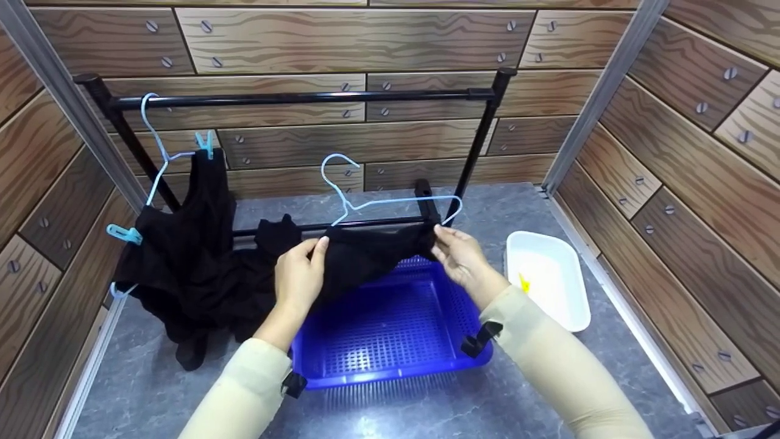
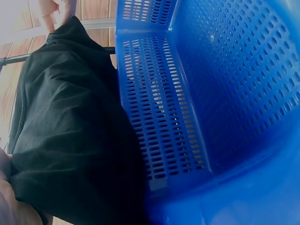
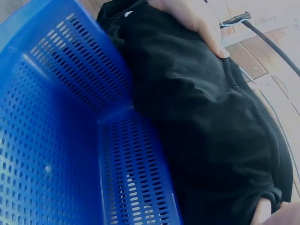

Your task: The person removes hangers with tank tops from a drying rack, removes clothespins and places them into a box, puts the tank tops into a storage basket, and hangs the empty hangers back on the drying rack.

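Note:
My left hand (image 1: 298, 272) pinches the top edge of a black garment (image 1: 372, 253) between thumb and fingers. The right hand (image 1: 461, 259) grips the same edge farther right, so the cloth is stretched between both hands above a blue basket (image 1: 390, 372). A light blue hanger (image 1: 390, 200) pokes up behind the garment's edge, its hook below the rail and touching nothing. Its lower part is hidden by the cloth; whether the fingers also hold it, I cannot tell. In the right wrist view, black cloth (image 3: 206, 117) hangs beside the basket's perforated wall (image 3: 140, 164).
A black rack's rail (image 1: 304, 97) spans the back. From its left end hangs another blue hanger (image 1: 159, 146) with black clothing (image 1: 183, 262), held by a blue peg (image 1: 206, 145) and a second peg (image 1: 125, 234). At right stands a white tray (image 1: 557, 280) containing something yellow (image 1: 524, 283).

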Demonstrator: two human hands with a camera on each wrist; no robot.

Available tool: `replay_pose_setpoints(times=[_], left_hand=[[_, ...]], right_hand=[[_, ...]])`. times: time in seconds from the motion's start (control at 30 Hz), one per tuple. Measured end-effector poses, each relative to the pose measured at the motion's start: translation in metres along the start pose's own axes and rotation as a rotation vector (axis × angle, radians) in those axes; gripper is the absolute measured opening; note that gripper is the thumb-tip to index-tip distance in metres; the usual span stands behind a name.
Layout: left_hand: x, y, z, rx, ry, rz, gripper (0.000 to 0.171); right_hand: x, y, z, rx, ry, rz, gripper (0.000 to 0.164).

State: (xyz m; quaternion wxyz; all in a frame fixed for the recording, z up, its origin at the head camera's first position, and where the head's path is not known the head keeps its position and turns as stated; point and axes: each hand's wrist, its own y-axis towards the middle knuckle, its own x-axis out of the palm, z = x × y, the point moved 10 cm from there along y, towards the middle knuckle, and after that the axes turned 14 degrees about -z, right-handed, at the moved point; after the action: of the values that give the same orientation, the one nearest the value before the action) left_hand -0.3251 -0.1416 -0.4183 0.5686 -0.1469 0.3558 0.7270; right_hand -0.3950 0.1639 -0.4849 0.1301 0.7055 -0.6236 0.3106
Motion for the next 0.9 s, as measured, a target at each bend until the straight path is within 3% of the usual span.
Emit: replay_pose_setpoints(times=[0.47, 0.67, 0.9], left_hand=[[0.012, -0.004, 0.015, 0.112, 0.006, -0.054, 0.028], [0.020, -0.006, 0.018, 0.143, -0.031, -0.104, 0.029], [0.023, -0.008, 0.022, 0.189, -0.038, -0.120, 0.027]], right_hand=[[0.008, -0.005, 0.044, 0.207, -0.246, -0.180, 0.007], [-0.002, -0.007, 0.035, 0.172, -0.242, -0.146, 0.013], [-0.022, -0.004, 0.010, 0.097, -0.234, -0.072, 0.046]])
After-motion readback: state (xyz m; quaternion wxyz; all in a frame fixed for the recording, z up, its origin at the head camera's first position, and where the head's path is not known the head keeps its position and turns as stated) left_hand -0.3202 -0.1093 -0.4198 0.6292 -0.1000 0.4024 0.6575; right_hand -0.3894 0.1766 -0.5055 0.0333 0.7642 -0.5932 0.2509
